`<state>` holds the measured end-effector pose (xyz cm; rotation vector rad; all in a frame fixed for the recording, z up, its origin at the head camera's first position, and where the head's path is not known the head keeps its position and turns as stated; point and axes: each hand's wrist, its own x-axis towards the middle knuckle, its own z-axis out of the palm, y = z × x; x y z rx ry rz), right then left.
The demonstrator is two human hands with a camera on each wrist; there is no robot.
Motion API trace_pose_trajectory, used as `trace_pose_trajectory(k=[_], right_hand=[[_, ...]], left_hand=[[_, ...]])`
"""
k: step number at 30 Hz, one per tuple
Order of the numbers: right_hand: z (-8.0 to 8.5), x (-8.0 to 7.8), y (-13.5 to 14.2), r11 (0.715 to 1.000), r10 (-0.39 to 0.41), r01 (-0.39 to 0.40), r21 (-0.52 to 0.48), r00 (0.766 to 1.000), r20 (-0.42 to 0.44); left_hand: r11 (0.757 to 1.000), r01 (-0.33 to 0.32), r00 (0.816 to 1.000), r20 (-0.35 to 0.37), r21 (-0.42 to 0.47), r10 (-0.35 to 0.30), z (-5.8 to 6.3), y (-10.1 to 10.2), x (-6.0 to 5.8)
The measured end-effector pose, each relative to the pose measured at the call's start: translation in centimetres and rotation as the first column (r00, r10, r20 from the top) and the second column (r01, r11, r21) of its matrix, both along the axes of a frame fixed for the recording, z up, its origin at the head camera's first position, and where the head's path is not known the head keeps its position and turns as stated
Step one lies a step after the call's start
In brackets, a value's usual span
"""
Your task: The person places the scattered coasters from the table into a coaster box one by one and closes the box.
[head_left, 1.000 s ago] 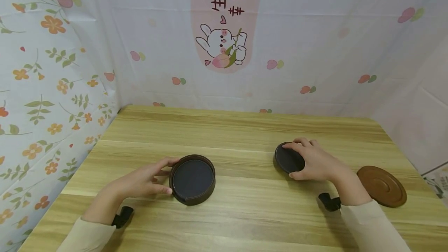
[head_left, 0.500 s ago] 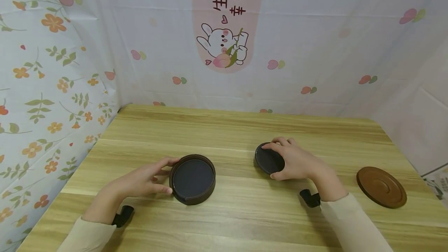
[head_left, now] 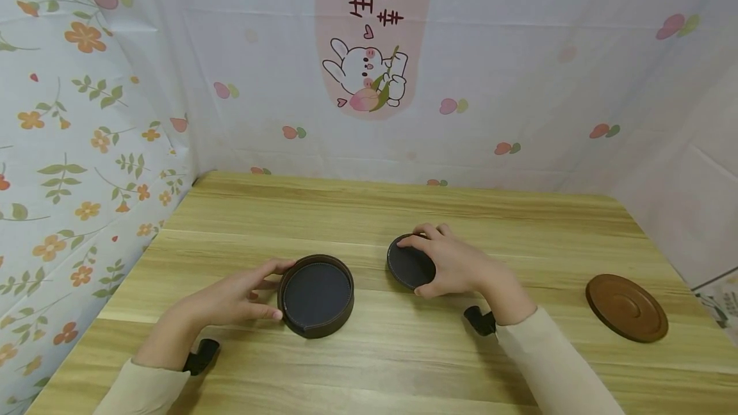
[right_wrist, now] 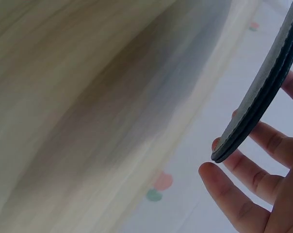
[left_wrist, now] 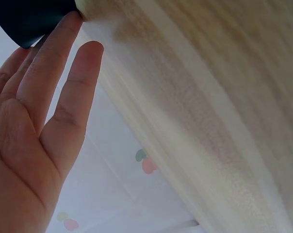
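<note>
A dark round coaster holder (head_left: pixel 316 325) with a low brown-black wall stands on the table, a black disc (head_left: pixel 318 296) lying in it. My left hand (head_left: pixel 236 296) rests against the holder's left side, fingers mostly straight. In the left wrist view, the fingertips (left_wrist: pixel 73 19) meet the holder's dark wall (left_wrist: pixel 30 17). To the right of the holder, my right hand (head_left: pixel 455 264) grips a black round coaster (head_left: pixel 408 264) between thumb and fingers, tilted above the table. The right wrist view shows the coaster's stitched, layered edge (right_wrist: pixel 260 99); whether it is one or a stack, I cannot tell.
A brown round lid-like disc (head_left: pixel 628 308) with a ringed centre lies at the table's right. The wooden table (head_left: pixel 369 216) ends at a printed white cloth (head_left: pixel 490 63) behind, with another floral cloth (head_left: pixel 86 146) at the left. Black camera mounts (head_left: pixel 202 356) sit on both wrists.
My right hand has carried the black coaster leftward, towards the holder, at about the same height in the view. The left hand and the holder have stayed in place.
</note>
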<state>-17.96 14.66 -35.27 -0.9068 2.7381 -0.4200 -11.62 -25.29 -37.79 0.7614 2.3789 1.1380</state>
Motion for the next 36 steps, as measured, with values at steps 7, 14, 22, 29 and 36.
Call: trace_pose_trajectory(k=[7,14,22,29,36], right_hand=[[0.6,0.1,-2.1,0.999,0.047,-0.047,0.009,0.999,-0.001],[0.8,0.3,-4.2,0.995,0.095,-0.095,-0.009,0.995,-0.013],[0.8,0.5,-6.8,0.984,0.178,-0.178,-0.021,0.984,-0.025],[0.9,1.0,-9.5,0.967,0.252,-0.252,-0.027,0.968,-0.023],[0.9,1.8,-11.9,0.953,0.304,-0.304,-0.003,0.952,0.017]], left_hand=[[1.0,0.012,1.0,0.001,0.01,-0.012,0.1,0.0,0.0],[1.0,0.005,1.0,-0.003,0.001,-0.005,0.1,0.1,0.1],[1.0,-0.003,1.0,0.005,-0.009,0.003,0.1,0.0,0.0],[1.0,-0.002,1.0,0.018,0.003,0.002,0.0,-0.1,-0.1],[1.0,-0.001,1.0,0.013,0.005,0.001,0.0,-0.1,-0.1]])
